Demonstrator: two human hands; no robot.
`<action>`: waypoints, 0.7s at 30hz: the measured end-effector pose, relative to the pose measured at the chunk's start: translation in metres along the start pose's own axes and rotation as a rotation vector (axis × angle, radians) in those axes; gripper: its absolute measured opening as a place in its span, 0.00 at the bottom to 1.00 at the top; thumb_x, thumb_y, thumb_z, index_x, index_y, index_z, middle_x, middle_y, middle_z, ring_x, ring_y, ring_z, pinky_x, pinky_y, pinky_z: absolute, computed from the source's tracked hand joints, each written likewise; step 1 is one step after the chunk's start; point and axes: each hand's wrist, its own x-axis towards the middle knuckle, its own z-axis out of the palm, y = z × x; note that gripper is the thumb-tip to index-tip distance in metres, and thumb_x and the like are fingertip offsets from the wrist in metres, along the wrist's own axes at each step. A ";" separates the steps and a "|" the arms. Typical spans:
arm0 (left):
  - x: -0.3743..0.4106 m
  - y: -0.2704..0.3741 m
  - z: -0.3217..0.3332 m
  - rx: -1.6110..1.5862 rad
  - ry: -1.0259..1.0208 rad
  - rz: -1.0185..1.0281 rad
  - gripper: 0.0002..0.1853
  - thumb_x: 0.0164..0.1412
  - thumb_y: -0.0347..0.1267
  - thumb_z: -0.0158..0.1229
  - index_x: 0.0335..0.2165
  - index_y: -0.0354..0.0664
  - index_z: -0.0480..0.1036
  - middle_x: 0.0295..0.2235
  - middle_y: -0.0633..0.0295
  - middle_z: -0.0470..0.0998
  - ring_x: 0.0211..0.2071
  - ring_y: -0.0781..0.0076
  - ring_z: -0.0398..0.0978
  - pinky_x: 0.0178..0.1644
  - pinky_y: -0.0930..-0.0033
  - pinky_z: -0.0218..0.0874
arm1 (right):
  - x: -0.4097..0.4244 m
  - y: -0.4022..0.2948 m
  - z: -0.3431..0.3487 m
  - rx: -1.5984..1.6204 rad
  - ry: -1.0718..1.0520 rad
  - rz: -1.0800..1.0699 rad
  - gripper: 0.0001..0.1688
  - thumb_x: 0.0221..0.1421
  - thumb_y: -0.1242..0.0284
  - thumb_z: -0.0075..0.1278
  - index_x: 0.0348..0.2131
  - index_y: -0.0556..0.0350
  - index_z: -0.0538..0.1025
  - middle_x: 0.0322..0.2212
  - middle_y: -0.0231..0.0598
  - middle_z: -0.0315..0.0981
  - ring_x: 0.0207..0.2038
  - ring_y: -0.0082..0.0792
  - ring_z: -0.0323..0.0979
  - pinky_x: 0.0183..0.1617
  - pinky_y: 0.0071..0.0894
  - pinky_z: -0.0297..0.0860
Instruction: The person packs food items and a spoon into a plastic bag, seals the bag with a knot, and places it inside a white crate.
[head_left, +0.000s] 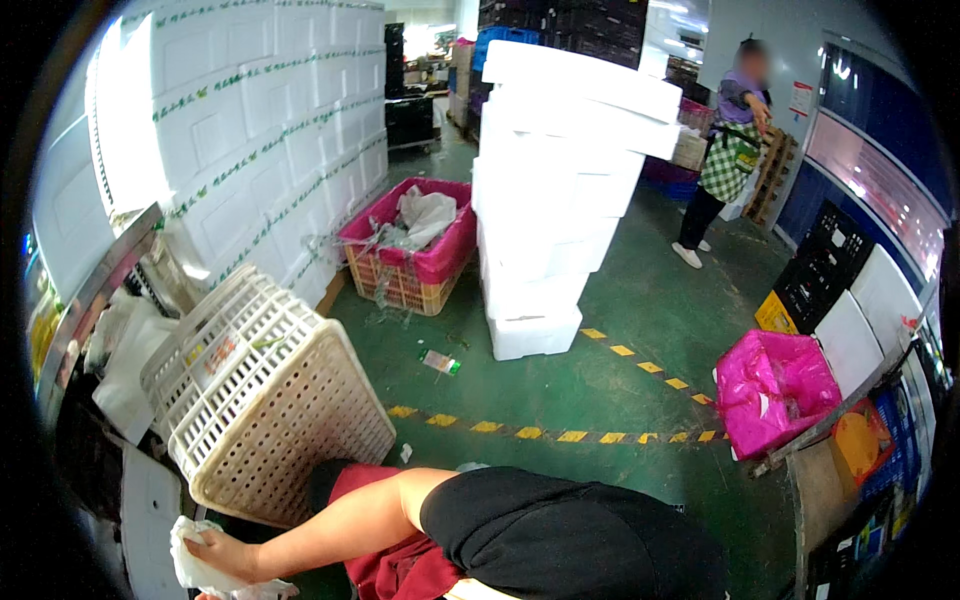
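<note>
My right arm, in a short black sleeve, reaches across the bottom of the view to the left. At its end my right hand (221, 555) grips a crumpled piece of thin white plastic (187, 574), probably a bag. A few fingertips of my left hand (206, 596) show at the bottom edge, below the plastic; the remainder is cut off. A white plastic crate (300, 397) with slotted and perforated walls stands tilted just beyond my forearm. Part of a red apron (405, 562) hangs under my arm.
White foam boxes (555, 195) rise in a leaning stack on the green floor. More taped foam boxes (262, 97) form a wall at left. A pink-lined crate (405, 262) holds plastic waste. At right sits a pink-lined bin (776, 390). Another person (731, 142) stands at the back right.
</note>
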 end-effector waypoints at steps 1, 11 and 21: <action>0.000 0.000 0.002 0.061 -0.078 0.030 0.22 0.55 0.40 0.49 0.37 0.27 0.66 0.35 0.43 0.69 0.36 0.57 0.67 0.44 0.64 0.57 | -0.002 0.003 -0.002 0.000 0.073 0.027 0.17 0.56 0.60 0.37 0.36 0.55 0.68 0.25 0.29 0.65 0.27 0.21 0.61 0.30 0.23 0.61; -0.023 0.017 0.024 -0.076 -0.259 0.019 0.21 0.57 0.37 0.45 0.40 0.26 0.65 0.35 0.44 0.70 0.33 0.59 0.67 0.40 0.66 0.59 | -0.022 0.009 -0.014 0.093 0.199 0.105 0.16 0.56 0.62 0.38 0.39 0.54 0.67 0.27 0.29 0.66 0.28 0.22 0.62 0.31 0.23 0.62; -0.028 -0.011 0.034 -0.265 -0.095 -0.092 0.19 0.56 0.34 0.45 0.39 0.26 0.66 0.32 0.45 0.71 0.31 0.60 0.67 0.39 0.67 0.59 | -0.020 0.020 -0.019 0.128 0.248 0.123 0.17 0.55 0.64 0.40 0.42 0.53 0.66 0.30 0.30 0.67 0.28 0.24 0.63 0.32 0.23 0.63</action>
